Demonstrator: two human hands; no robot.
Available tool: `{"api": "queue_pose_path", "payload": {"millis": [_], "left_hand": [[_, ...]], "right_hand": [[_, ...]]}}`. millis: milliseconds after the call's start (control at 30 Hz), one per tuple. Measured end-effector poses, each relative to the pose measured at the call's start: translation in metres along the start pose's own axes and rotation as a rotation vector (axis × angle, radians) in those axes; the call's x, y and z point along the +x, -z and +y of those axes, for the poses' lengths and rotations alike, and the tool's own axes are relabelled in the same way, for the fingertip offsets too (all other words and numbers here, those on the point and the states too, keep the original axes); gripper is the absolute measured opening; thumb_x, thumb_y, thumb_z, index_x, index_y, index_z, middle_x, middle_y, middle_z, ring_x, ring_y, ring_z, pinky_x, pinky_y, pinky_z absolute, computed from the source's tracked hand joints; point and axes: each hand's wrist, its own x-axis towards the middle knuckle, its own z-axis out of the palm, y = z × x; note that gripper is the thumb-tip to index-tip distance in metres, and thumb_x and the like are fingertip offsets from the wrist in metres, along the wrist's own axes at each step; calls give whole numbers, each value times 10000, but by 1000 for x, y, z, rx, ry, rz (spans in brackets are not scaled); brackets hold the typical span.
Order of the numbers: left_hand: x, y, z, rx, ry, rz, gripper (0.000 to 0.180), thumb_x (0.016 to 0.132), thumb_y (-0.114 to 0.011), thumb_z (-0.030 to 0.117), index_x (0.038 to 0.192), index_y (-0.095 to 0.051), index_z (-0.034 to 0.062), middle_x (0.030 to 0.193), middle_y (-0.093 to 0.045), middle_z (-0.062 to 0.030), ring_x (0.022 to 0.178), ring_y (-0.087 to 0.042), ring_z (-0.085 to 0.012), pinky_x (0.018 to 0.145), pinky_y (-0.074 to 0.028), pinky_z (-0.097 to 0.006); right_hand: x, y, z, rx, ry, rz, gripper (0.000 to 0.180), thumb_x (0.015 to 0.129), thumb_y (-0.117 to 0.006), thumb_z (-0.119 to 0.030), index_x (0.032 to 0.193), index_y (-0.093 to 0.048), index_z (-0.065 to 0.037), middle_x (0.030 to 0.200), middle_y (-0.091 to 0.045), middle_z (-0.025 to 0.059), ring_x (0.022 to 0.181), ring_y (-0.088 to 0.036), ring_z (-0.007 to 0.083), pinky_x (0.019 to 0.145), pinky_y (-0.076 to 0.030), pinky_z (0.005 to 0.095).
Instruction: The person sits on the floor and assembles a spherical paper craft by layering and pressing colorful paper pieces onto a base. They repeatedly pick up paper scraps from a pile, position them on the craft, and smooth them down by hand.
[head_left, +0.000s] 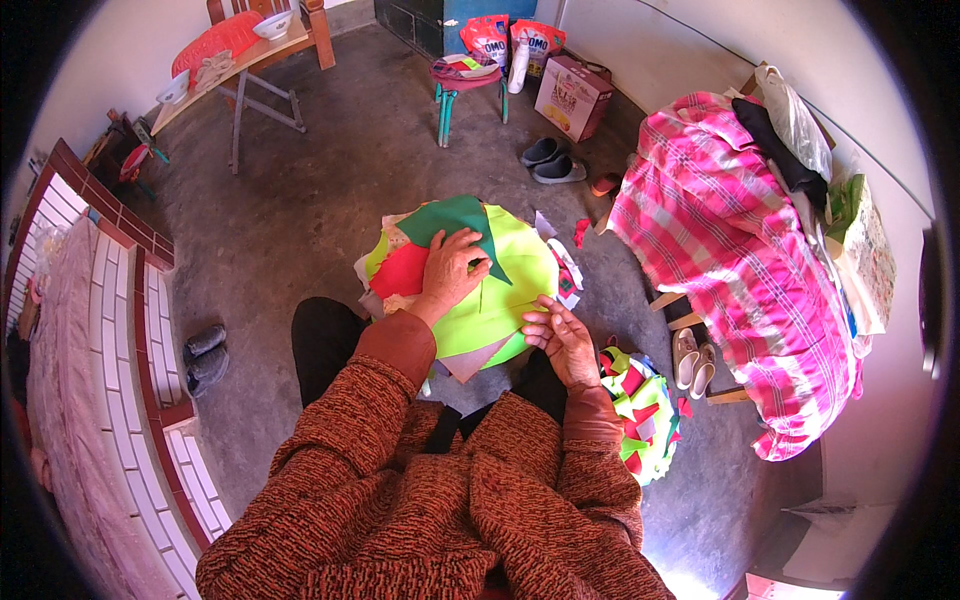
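Across my lap lies a round spread of cloth pieces, with a large lime-green cloth [522,245] on top. A dark green cloth piece [455,218] overlaps its far left side, and a red piece [402,270] lies beside that. My left hand [456,268] rests on these pieces, fingers bent and closed on the lime-green cloth, where a small fold runs below the fingertips. Just off the cloth's near right edge, my right hand [562,338] is raised with thumb and forefinger pinched together. Whatever sits in that pinch is too small to make out.
By my right knee stands a heap of coloured cloth scraps [640,415]. A pink plaid cloth [720,260] covers furniture on the right, with pale shoes [693,360] beside it. Ahead are a small stool [467,75], a carton [573,97] and dark slippers [555,162].
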Motion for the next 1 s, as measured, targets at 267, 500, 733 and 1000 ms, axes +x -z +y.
{"api": "queue_pose_path", "payload": {"millis": [267, 500, 733, 1000], "left_hand": [[0, 0, 0, -6, 7, -11, 131, 774, -697, 208, 830, -667, 92, 1159, -618, -86, 1172, -514, -274, 1022, -299, -519], [0, 0, 0, -11, 7, -5, 136, 772, -699, 206, 824, -663, 85, 1155, -619, -85, 1170, -515, -271, 1020, -298, -518], [0, 0, 0, -8, 0, -2, 132, 774, -698, 208, 811, -663, 86, 1156, -617, -83, 1167, -513, -269, 1016, -302, -519], [0, -1, -2, 3, -1, -2, 132, 772, -699, 211, 812, -664, 90, 1157, -616, -81, 1171, -513, -269, 1016, -304, -523]], "right_hand": [[0, 0, 0, 2, 1, 5, 464, 961, -515, -249, 1323, -421, 26, 1104, -625, 162, 927, -642, 219, 837, -509, 334], [-1, 1, 0, -5, -1, 0, 465, 969, -502, -249, 1335, -409, 24, 1115, -617, 163, 933, -638, 219, 845, -503, 338], [0, 2, 1, -1, 6, -13, 466, 974, -493, -249, 1338, -403, 28, 1117, -615, 164, 934, -636, 218, 845, -502, 335], [-1, 0, -1, 0, 2, -4, 471, 967, -507, -255, 1334, -410, 24, 1111, -620, 160, 930, -639, 214, 842, -505, 335]]}}
